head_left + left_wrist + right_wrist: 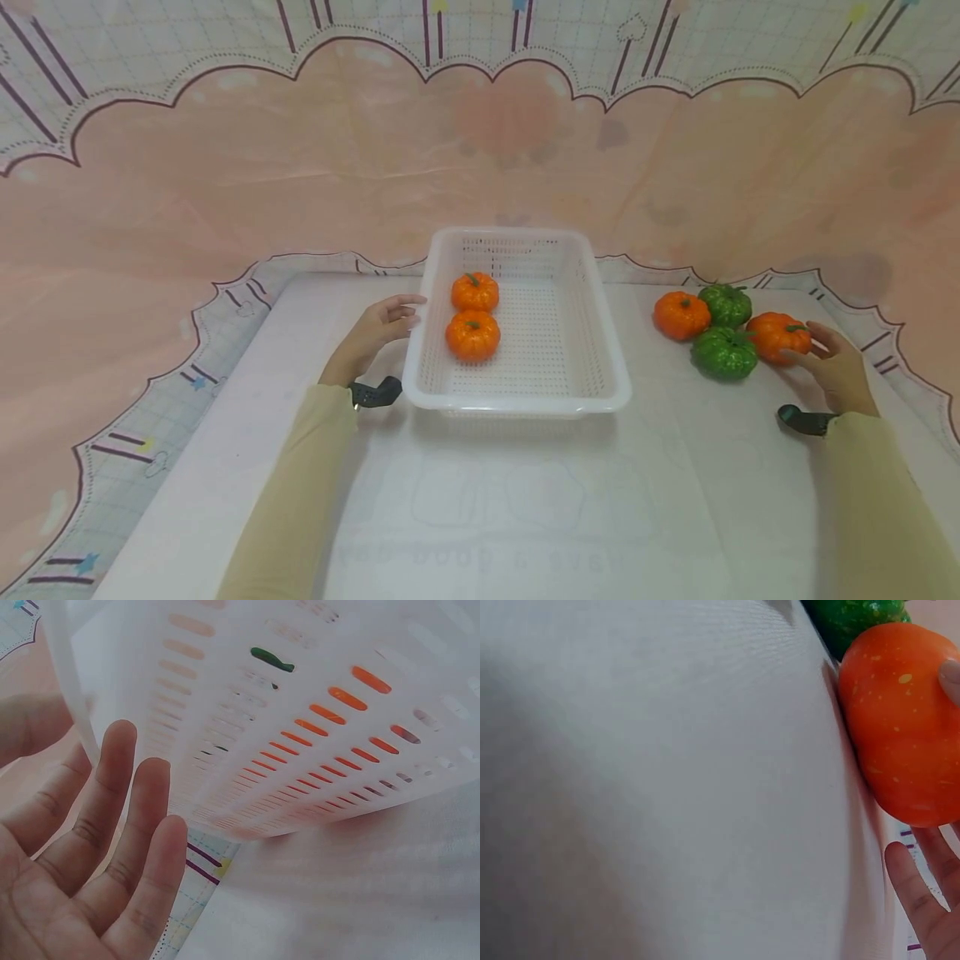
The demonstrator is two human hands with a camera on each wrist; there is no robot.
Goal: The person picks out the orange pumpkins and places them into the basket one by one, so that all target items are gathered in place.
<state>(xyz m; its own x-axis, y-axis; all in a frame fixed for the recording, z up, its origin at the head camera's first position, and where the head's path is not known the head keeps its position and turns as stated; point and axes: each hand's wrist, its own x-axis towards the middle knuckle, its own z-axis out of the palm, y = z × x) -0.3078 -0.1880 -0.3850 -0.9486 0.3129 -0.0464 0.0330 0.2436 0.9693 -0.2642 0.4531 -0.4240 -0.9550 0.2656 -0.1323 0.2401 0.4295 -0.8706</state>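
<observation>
A white perforated plastic basket [525, 403] stands on the table, holding two small orange pumpkins [476, 292] one behind the other along its left side. My left hand [378, 329] is at the basket's left rim, its fingers loosely extended; in the left wrist view the fingers [154, 799] lie close against the slotted wall. Over on the right, my right hand [836, 367] holds an orange pumpkin [777, 337] between thumb and fingers. In the right wrist view the thumb lies on this pumpkin [904, 727], and the other fingers are partly out of frame.
Beside the held pumpkin sit another orange pumpkin [681, 316] and two green pumpkins [724, 353], close together. White cloth covers the table [525, 500]. A patterned peach cloth [337, 167] rises behind it.
</observation>
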